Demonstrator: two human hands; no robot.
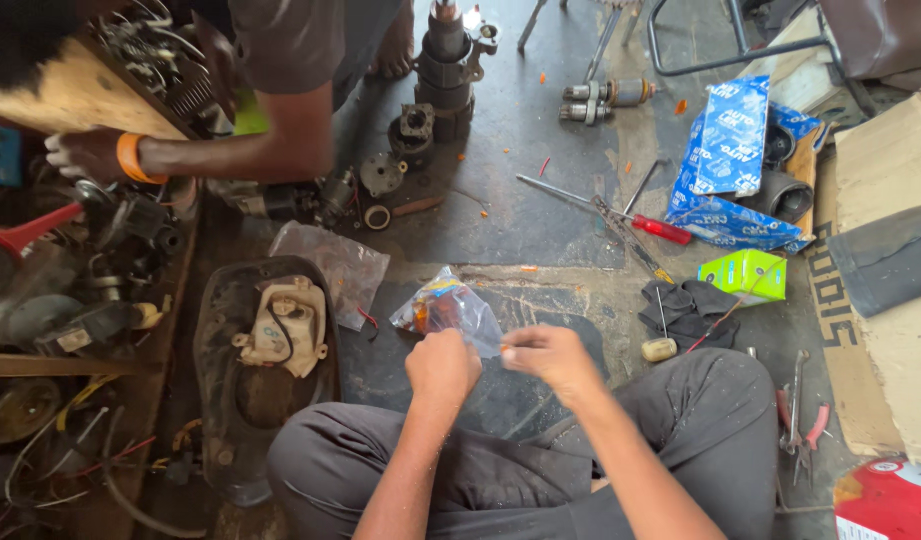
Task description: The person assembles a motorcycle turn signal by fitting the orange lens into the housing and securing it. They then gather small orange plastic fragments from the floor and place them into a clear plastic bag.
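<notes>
I sit cross-legged on a workshop floor. My left hand [443, 366] grips the neck of a small clear plastic bag [451, 308] holding orange and dark parts. My right hand [549, 356] pinches the bag's right edge between thumb and fingers. The bag hangs just above the floor in front of my knees.
A dark vehicle panel with a cream part [271, 330] lies to my left, beside another clear bag [336, 262]. A co-worker's arm with an orange wristband [131, 157] reaches over motor parts. A red-handled screwdriver [621, 215], green box [746, 274], black gloves [686, 308] and pliers [801, 415] lie to the right.
</notes>
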